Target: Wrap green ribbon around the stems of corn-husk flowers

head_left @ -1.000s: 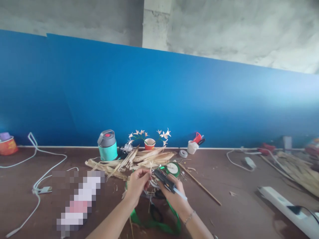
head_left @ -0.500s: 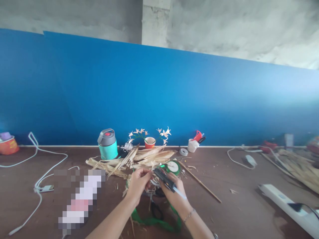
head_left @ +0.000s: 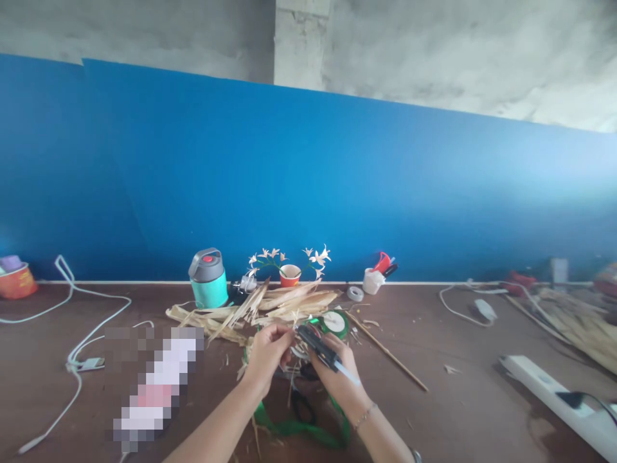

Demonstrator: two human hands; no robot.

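Note:
My right hand (head_left: 337,366) is wrapped round a black hot glue gun (head_left: 318,347), with a whitish glue stick poking out of its rear end. The gun's nozzle points toward my left hand (head_left: 270,357), whose fingers are pinched together; what they hold is too small to make out. Just above those fingertips shows a small pale petal-like piece (head_left: 295,316). A green tape roll with a white core (head_left: 335,321) lies just beyond my right hand. Green ribbon (head_left: 308,431) and black-handled scissors (head_left: 303,408) lie below, between my forearms.
Dried corn husks (head_left: 294,303) spread behind my hands. Farther back stand a turquoise jar (head_left: 209,286), a paper cup (head_left: 290,276) with husk flowers (head_left: 318,257), a tape roll (head_left: 355,294) and a white cup (head_left: 373,281). A thin stick (head_left: 390,354) and power strip (head_left: 559,399) lie right.
The glue gun has shifted very slightly toward my left fingers. Otherwise both hands keep almost the same place and grip.

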